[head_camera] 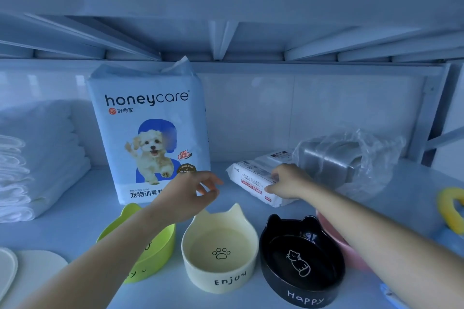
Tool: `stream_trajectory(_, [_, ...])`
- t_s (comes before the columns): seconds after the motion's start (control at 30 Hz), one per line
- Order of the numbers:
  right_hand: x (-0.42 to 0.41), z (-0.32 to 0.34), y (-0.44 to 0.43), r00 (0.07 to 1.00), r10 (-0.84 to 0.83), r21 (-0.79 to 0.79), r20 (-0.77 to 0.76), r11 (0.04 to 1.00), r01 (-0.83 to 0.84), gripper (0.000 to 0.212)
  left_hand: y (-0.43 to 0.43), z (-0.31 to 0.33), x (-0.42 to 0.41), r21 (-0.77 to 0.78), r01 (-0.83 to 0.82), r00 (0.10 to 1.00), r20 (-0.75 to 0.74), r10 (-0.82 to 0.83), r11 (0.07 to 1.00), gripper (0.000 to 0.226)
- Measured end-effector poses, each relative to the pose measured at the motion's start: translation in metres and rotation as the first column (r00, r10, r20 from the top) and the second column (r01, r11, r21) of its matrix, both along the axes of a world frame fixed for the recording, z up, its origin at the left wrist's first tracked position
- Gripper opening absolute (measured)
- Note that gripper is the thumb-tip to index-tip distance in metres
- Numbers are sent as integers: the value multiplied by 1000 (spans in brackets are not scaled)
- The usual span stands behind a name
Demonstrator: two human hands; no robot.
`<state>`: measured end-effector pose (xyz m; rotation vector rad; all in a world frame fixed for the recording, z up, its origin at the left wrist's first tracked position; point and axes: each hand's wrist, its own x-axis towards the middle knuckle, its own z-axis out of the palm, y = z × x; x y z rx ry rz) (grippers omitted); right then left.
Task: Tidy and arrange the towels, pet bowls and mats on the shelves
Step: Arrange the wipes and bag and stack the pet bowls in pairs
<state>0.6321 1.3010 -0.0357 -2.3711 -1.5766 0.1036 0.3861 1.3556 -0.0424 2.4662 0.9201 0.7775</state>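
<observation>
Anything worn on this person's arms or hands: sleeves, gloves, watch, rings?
Nothing visible. The left hand and right hand are bare, no gloves or rings; the left forearm and right forearm are bare to the frame edge, no sleeve, watch or bracelet.

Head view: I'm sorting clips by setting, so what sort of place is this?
Probably a pet-supply storage shelf, home or shop. It holds a honeycare training pad pack, a cat-eared cream bowl marked Enjoy, a black bowl marked Happy, and folded white towels; the right hand grips a white soft pack.
</observation>
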Motion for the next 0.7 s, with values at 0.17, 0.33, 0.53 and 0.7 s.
stream_trajectory(0.17, [-2, 7, 2, 957, 13, 25, -291, 1000, -6, 21, 3, -1, 7, 9, 4, 1000, 29, -4, 1000, 16])
stream_trajectory(0.33, [-11, 8, 5, 652, 14, 35, -758, 999, 19, 28, 4, 2, 17, 5, 37, 998, 57, -37, 999, 13])
stream_trajectory(0.53, [-14, -1, 6, 366, 9, 35, -931, 997, 64, 24, 0, 0, 25, 73, 33, 999, 22, -34, 997, 15])
stream_trajectory(0.7, [-16, -1, 8, 331, 7, 47, -944, 993, 111, 18, 0, -4, 36, 93, 19, 1000, 10, -20, 995, 18])
